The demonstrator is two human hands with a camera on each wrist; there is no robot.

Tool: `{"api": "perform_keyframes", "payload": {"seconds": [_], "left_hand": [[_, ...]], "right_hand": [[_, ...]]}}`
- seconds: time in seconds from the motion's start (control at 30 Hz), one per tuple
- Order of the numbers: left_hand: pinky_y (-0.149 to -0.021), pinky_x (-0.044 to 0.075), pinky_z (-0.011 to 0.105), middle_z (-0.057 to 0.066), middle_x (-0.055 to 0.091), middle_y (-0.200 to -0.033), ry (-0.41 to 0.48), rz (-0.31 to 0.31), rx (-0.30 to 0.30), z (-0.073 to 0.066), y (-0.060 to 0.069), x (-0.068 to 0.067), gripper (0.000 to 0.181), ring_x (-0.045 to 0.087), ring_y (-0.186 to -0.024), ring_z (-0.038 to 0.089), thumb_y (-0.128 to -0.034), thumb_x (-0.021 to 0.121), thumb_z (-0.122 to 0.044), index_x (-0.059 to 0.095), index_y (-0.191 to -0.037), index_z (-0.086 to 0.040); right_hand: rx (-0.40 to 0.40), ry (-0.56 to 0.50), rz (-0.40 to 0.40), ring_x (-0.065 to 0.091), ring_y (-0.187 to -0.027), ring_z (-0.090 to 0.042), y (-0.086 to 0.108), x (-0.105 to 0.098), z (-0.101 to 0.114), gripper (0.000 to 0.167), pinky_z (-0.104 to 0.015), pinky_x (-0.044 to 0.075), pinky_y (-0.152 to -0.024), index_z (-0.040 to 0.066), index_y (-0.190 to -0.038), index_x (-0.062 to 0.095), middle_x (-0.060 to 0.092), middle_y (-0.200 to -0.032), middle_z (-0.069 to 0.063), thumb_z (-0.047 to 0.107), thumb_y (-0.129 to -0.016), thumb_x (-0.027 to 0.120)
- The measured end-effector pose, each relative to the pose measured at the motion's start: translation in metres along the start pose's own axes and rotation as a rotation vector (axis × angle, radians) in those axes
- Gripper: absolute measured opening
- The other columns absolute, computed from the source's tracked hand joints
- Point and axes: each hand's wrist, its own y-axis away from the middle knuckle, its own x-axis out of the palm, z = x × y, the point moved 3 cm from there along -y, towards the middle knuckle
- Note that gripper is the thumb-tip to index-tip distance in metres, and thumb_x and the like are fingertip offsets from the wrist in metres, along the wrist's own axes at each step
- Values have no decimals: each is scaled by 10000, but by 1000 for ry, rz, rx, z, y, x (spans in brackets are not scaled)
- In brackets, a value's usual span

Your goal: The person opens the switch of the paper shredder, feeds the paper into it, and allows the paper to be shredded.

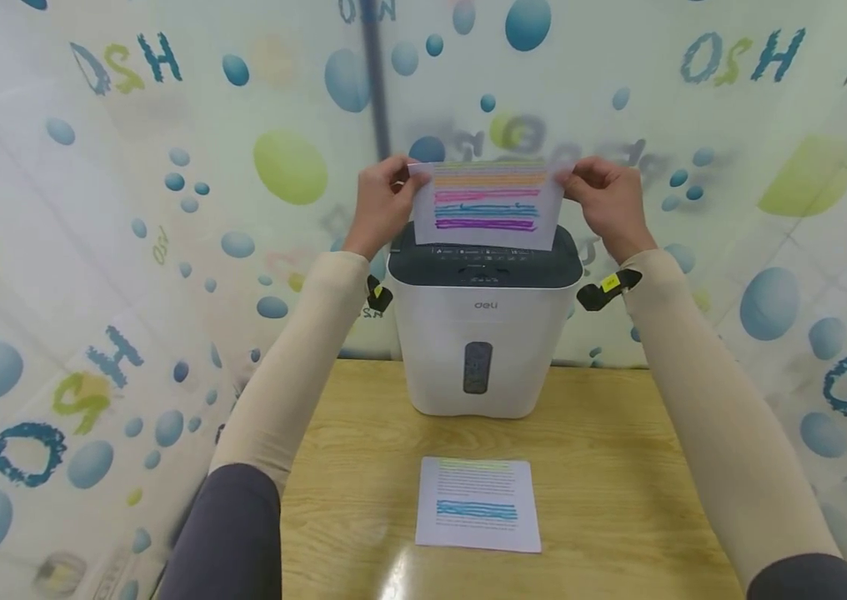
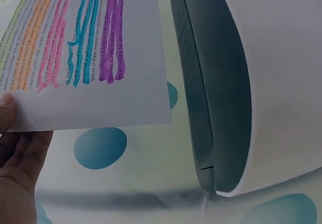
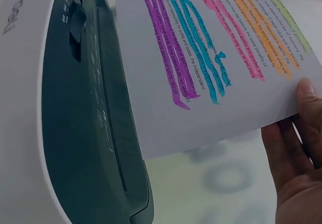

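Marker-striped white paper sheet [image 1: 487, 208], above white, dark-topped plastic shredder [image 1: 485, 329]; likely light, limp, easily creased. Best hold: upper left and right corners, which left hand [image 1: 382, 204] and right hand [image 1: 609, 207] pinch.

Matt paper [image 1: 487, 206], smooth plastic shredder [image 1: 483, 327]

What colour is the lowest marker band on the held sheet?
The band is purple, clearest in the head view.

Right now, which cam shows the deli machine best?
Head: it frames the deli machine whole, except where the held sheet covers some dark top. Left wrist crops to part of the dark top and casing; right wrist likewise, plus the logo.
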Motion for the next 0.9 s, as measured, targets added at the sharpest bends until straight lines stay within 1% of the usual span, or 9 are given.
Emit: {"api": "perform_keyframes", "payload": {"seconds": [0.1, 0.17, 0.27, 0.37, 0.47, 0.57, 0.73, 0.9], "left_hand": [[-765, 558, 225, 91, 748, -1036, -17, 3, -5, 3, -6, 2, 152, 683, -886, 125, -1013, 660, -193, 717, -1020, -52], [-756, 550, 220, 94, 747, -1033, -26, 4, -3, 5, -9, 3, 152, 678, -884, 125, -1015, 658, -189, 718, -1018, -50], [-747, 548, 220, 105, 742, -1019, -36, 11, 13, 7, -11, 5, 162, 677, -884, 135, -1016, 655, -192, 717, -1014, -42], [-748, 551, 227, 111, 737, -1007, -50, 19, 29, 8, -12, 6, 172, 674, -883, 147, -1019, 651, -199, 718, -1016, -41], [-752, 560, 250, 125, 739, -1003, -59, 22, 54, 10, -13, 8, 170, 684, -884, 168, -1019, 650, -181, 719, -1013, -25], [-757, 570, 271, 139, 743, -1006, -64, 23, 66, 13, -15, 10, 167, 694, -886, 188, -1018, 649, -163, 714, -1006, -11], [-768, 581, 268, 128, 747, -1033, -79, 38, 51, 19, -17, 15, 168, 702, -900, 182, -1024, 640, -171, 710, -1004, -20], [-773, 576, 294, 122, 747, -1023, -100, 41, 47, 21, -18, 16, 167, 687, -889, 178, -1024, 640, -172, 715, -1010, -24]], "right_hand": [[-10, -20, -10, 707, -949, -76, -7, 2, -4, 250, -387, 482, -1116, 128, -1094, 772, 740, -975, 97, 302, -913, 777], [-23, -44, -13, 706, -946, -77, -12, 3, -7, 247, -371, 503, -1092, 107, -1084, 774, 744, -964, 94, 281, -909, 781], [-33, -83, -10, 708, -942, -81, -16, 6, -13, 233, -344, 528, -1055, 89, -1074, 779, 749, -950, 91, 254, -909, 780], [-35, -103, -2, 713, -934, -77, -20, 8, -20, 216, -340, 528, -1051, 97, -1071, 783, 747, -944, 98, 246, -915, 774], [-34, -98, -1, 718, -930, -66, -23, 9, -26, 212, -352, 521, -1061, 111, -1077, 782, 745, -947, 105, 255, -922, 769], [-33, -91, 1, 728, -924, -52, -26, 10, -31, 217, -362, 513, -1078, 115, -1085, 778, 750, -960, 104, 263, -927, 765], [-25, -115, 0, 732, -922, -56, -29, 10, -38, 252, -378, 512, -1086, 76, -1110, 768, 753, -973, 79, 245, -924, 766], [-21, -105, 2, 737, -911, -45, -32, 11, -41, 274, -377, 516, -1085, 61, -1127, 759, 755, -970, 84, 247, -925, 762]]}}
